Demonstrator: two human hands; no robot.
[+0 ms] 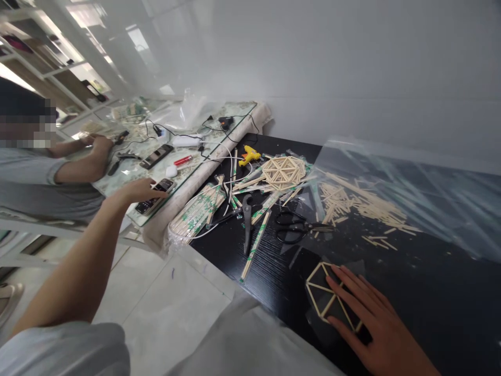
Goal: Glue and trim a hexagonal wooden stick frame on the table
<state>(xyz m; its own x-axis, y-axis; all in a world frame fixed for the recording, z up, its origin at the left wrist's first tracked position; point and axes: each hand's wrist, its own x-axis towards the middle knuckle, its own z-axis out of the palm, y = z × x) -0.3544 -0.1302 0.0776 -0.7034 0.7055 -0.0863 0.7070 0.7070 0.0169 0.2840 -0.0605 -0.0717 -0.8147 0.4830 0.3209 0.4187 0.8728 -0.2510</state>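
My left hand (141, 191) reaches out to the glass-topped table and touches a dark phone (160, 189) near its edge, fingers stretched over it. On the black table, my right hand (366, 313) lies with fingers spread over a flat polygon frame of wooden sticks (321, 284), covering its right part. Behind the frame are black-handled scissors (299, 228) and dark pliers (247, 224). Farther back, a stack of stick polygons (284, 172) sits beside a yellow glue gun (249, 155).
Cut sticks (368, 203) are heaped at the right, near a clear plastic sheet (442, 193). Wrapped chopsticks (199, 211) lie at the left. Cables, a power strip (188, 140) and a red tube (182, 160) are on the glass table (238, 110). Another person (74, 177) works there.
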